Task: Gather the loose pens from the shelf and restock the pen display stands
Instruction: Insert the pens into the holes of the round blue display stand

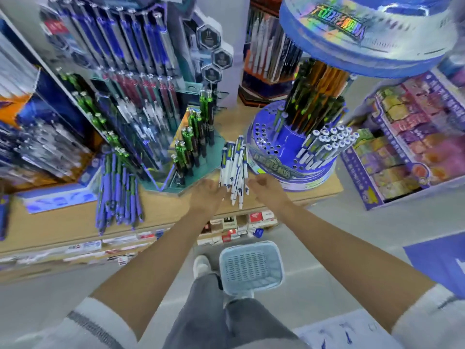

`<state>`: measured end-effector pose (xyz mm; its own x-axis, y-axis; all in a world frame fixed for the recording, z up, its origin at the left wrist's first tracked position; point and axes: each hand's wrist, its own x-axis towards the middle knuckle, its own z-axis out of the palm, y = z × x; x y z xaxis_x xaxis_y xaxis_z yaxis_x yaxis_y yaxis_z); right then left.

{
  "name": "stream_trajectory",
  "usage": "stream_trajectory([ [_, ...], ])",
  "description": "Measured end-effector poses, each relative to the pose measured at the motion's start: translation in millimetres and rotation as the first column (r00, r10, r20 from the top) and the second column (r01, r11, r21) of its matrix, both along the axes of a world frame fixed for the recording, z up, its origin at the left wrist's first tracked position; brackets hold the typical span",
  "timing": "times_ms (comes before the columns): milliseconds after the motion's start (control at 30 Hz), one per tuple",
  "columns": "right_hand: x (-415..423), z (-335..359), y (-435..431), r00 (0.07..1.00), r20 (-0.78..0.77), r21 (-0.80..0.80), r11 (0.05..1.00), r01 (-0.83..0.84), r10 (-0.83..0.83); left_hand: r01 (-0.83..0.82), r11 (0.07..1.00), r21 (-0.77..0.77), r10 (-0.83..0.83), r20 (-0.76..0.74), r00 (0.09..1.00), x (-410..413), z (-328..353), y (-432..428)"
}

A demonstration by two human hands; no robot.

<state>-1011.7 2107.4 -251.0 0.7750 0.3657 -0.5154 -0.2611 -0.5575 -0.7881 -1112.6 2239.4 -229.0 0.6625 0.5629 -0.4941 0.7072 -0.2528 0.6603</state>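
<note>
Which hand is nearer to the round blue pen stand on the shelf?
Right. The right hand is just in front of the round blue pen stand, close to its rim. The left hand is farther, beyond the white pens.

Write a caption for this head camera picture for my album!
A left hand and right hand hold a bundle of white-and-blue plastic pens beside a round blue pen stand.

both bare forearms extend forward and converge; left hand (206, 195) and right hand (266, 187) face each other, fingers curled inward, grip unclear.
</note>
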Motion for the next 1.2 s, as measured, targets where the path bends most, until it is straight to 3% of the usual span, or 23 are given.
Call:
stream_trajectory([
  [233, 15.1, -13.1, 37.5, 1.0, 0.007, -0.131, 0.991, -0.018, 0.019, -0.122, 0.968, -0.221, 0.122, -0.011, 0.992, 30.9, -14.1, 0.6],
  [467, 18.1, -15.0, 50.9, 0.992, 0.115, -0.239, 0.971, -0.024, 0.053, -0.066, 0.986, -0.153, 0.065, -0.012, 0.998, 39.7, -16.6, 2.9],
  [567, 17.5, -16.6, 49.9, 0.995, 0.098, -0.173, 0.985, 0.011, 0.006, -0.076, 0.98, -0.186, 0.086, 0.046, 0.995, 41.8, -12.6, 4.1],
  [833, 21.5, -15.0, 46.0, 1.0, -0.003, -0.069, 0.997, 0.02, -0.02, -0.166, 0.916, -0.366, 0.188, 0.027, 0.982, 49.0, -16.2, 7.2],
  [1067, 22.4, -10.9, 39.8, 0.998, -0.056, -0.007, 1.0, 0.018, -0.018, -0.121, 0.974, -0.19, 0.127, 0.016, 0.992, 47.1, -19.9, 7.2],
  [1200, 21.4, -7.9, 37.4, 0.999, -0.042, 0.034, 0.999, -0.015, 0.016, -0.091, 0.977, -0.193, 0.103, 0.052, 0.993, 42.4, -21.8, 9.6],
])
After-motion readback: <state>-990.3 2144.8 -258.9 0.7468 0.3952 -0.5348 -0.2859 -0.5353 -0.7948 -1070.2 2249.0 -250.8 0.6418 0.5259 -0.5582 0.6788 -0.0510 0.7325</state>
